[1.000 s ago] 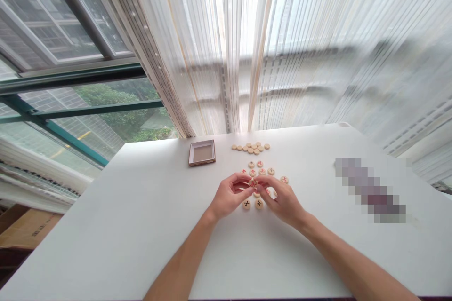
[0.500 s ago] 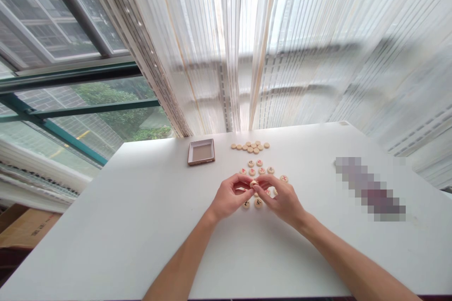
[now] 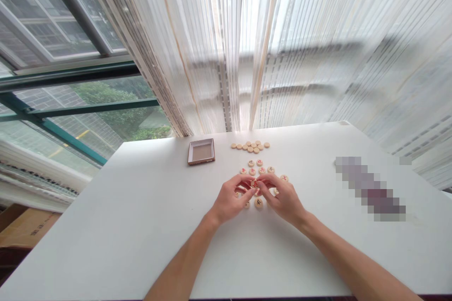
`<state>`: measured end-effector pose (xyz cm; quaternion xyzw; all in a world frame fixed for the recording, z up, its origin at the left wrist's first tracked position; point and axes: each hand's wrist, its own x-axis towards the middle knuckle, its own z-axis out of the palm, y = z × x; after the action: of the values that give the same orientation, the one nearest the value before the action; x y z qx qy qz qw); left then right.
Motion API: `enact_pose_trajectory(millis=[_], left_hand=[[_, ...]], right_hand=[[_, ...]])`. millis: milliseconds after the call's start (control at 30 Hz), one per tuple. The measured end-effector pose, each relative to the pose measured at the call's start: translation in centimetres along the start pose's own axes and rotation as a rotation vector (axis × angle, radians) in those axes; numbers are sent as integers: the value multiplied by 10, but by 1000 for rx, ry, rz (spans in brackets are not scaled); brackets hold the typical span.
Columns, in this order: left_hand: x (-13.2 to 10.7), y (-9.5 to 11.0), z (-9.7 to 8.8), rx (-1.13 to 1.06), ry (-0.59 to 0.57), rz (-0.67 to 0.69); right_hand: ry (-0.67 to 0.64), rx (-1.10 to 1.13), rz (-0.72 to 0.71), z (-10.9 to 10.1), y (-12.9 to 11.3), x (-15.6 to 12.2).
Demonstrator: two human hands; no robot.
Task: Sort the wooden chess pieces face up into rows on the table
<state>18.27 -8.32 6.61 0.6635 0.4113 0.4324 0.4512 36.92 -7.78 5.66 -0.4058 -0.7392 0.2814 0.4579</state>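
Note:
Between the fingertips of my left hand (image 3: 233, 199) and my right hand (image 3: 283, 197) is a round wooden xiangqi piece (image 3: 254, 184), its red character facing me. Fingers of both hands pinch it just above the other pieces. Beyond my hands lie several face-up pieces with red or black characters, among them a red-marked piece (image 3: 262, 170) and another red-marked piece (image 3: 284, 178) by my right hand. A black-marked piece (image 3: 258, 202) lies nearer me, between my wrists. Some pieces under my hands are partly hidden.
Farther back on the white table (image 3: 148, 225) lies a cluster of blank-side-up pieces (image 3: 250, 149). Left of it sits a shallow open box (image 3: 191, 154). A blurred-out object (image 3: 370, 190) is at the right. A string curtain (image 3: 229, 80) hangs behind the table.
The held piece has turned from a tilted position so its red character now faces me. My left hand has shifted slightly left and down; the pieces on the table look unmoved.

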Motion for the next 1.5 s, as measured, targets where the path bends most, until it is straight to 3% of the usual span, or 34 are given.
enact_pose_trajectory(millis=[533, 900, 1233, 1500], left_hand=[[2, 0, -1, -18, 18, 11], [1, 2, -1, 7, -4, 15], [6, -6, -12, 5, 161, 15], [8, -7, -16, 10, 203, 17]], right_hand=[[-36, -27, -56, -1, -2, 0], [-8, 26, 3, -9, -5, 9], [123, 229, 245, -49, 16, 34], [44, 263, 357, -84, 37, 10]])
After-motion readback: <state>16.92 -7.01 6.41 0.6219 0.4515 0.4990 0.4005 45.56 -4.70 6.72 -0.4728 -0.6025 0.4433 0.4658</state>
